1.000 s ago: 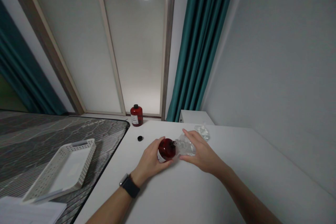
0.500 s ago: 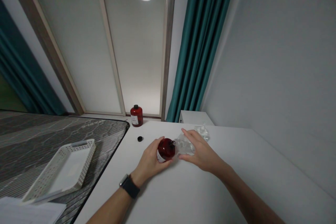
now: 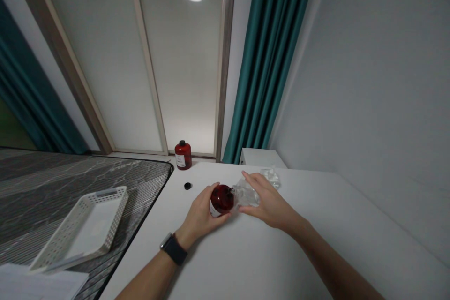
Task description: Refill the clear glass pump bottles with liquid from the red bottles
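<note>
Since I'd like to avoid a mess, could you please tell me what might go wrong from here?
The left hand holds the red bottle tilted toward the clear plastic in the right hand; a slip might spill any contents, which I cannot make out, onto the white table. The black cap lying loose there could also be knocked away.

Your left hand curls in a grip, your right hand cups opposite it, and both forearms angle inward.
</note>
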